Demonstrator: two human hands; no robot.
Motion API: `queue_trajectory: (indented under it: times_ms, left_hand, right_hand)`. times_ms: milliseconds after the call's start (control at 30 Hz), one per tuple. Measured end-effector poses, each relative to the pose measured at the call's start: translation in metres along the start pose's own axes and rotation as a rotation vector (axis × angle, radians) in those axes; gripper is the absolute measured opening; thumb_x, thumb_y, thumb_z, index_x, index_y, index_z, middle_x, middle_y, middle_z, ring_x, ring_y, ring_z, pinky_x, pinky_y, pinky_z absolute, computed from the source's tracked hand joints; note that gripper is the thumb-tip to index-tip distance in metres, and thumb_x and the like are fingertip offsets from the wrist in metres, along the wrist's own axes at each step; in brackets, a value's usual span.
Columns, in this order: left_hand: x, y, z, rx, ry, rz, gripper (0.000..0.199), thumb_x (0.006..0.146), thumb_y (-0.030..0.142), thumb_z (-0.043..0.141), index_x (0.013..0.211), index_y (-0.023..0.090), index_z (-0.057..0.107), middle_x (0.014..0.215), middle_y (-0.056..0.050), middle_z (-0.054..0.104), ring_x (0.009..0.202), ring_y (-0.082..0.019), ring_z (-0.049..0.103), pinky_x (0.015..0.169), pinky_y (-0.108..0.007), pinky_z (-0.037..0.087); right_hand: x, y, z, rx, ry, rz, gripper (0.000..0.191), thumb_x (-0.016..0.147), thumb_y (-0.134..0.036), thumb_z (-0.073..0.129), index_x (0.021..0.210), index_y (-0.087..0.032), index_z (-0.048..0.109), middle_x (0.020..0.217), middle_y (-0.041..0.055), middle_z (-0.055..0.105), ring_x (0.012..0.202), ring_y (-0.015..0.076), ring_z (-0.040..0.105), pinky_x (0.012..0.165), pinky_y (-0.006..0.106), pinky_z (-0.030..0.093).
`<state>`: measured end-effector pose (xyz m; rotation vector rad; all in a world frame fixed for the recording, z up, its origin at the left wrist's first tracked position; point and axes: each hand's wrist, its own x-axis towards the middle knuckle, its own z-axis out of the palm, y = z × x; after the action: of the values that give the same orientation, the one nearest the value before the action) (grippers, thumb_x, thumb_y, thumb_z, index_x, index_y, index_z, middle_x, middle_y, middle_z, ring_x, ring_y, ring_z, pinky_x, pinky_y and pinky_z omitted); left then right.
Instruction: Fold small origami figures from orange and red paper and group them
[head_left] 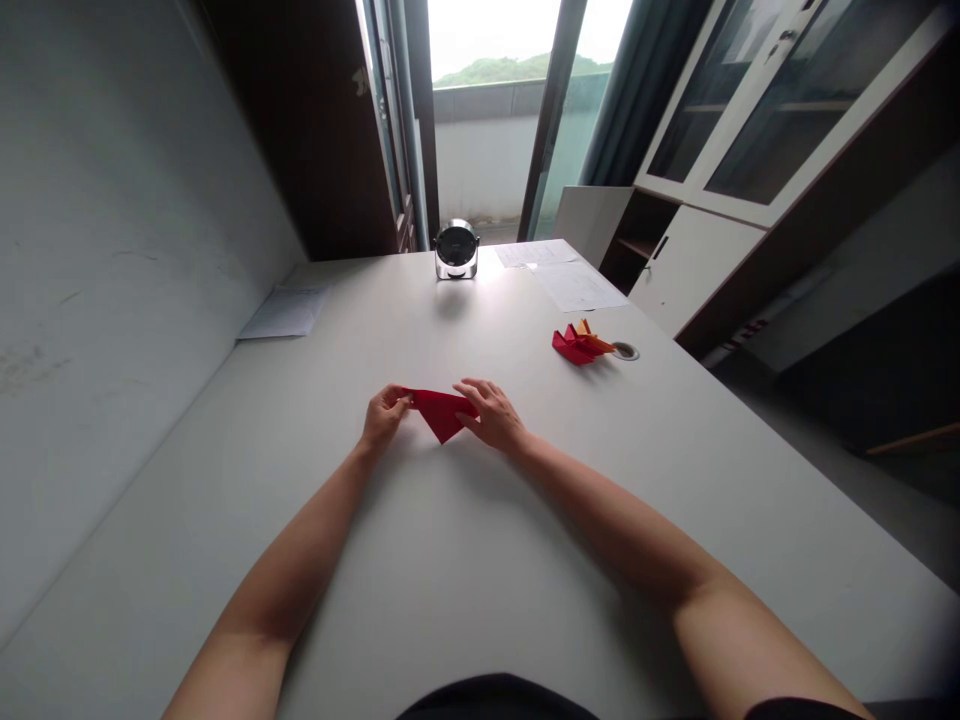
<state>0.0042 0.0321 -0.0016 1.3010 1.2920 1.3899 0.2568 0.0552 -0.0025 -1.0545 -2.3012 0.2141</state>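
Observation:
A red sheet of paper, folded to a triangle (441,412) with its point toward me, is held between my two hands over the white table (450,560). My left hand (385,412) pinches its left corner between thumb and fingers. On the right side, my right hand (493,412) has its thumb on the near face and its fingers spread over the top edge, around the right corner. That corner is partly hidden by the hand.
Folded red and orange paper pieces (581,343) lie at the right beside a round cable hole (625,351). A small round fan (456,248) stands at the far edge. Papers lie at the back right (574,284) and far left (283,312), near the wall.

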Motion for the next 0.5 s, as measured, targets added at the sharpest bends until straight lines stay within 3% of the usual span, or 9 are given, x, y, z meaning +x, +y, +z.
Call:
queue_trajectory:
  times_ms: [67,167,367,500]
  left_hand:
    - [-0.003,0.002,0.003,-0.018,-0.019,-0.030,0.027,0.079,0.042,0.070,0.088,0.018,0.061,0.082,-0.004,0.072,0.075,-0.018,0.070,0.056,-0.022,0.049]
    - [-0.005,0.006,0.004,-0.030,-0.027,-0.039,0.030,0.080,0.045,0.070,0.084,0.018,0.058,0.078,-0.002,0.069,0.068,-0.016,0.066,0.051,-0.021,0.046]
    - [-0.006,0.012,0.005,-0.047,-0.033,0.034,0.030,0.087,0.047,0.063,0.077,0.018,0.058,0.075,-0.001,0.063,0.074,-0.015,0.063,0.076,-0.030,0.055]
    - [-0.006,0.013,0.005,-0.013,0.006,0.043,0.028,0.088,0.044,0.058,0.075,0.019,0.055,0.072,0.000,0.059,0.071,-0.014,0.059,0.075,-0.029,0.053]
  right_hand:
    - [0.000,0.001,0.000,0.005,-0.021,0.035,0.048,0.095,-0.040,0.059,0.140,-0.022,0.053,0.134,0.0133,0.061,0.119,0.0283,0.056,0.102,0.042,0.041]
    - [0.001,0.003,0.001,0.031,-0.063,0.055,0.033,0.097,-0.040,0.057,0.124,-0.022,0.064,0.113,0.0094,0.072,0.103,0.0240,0.065,0.099,0.038,0.040]
    - [-0.002,0.001,0.004,0.089,-0.108,0.085,0.020,0.095,-0.039,0.061,0.101,-0.024,0.071,0.092,0.0038,0.075,0.081,0.0179,0.064,0.086,0.031,0.042]
    - [-0.003,-0.001,0.005,0.168,-0.165,0.110,0.019,0.093,-0.038,0.062,0.089,-0.023,0.073,0.074,-0.0002,0.070,0.069,0.0151,0.058,0.070,0.026,0.040]
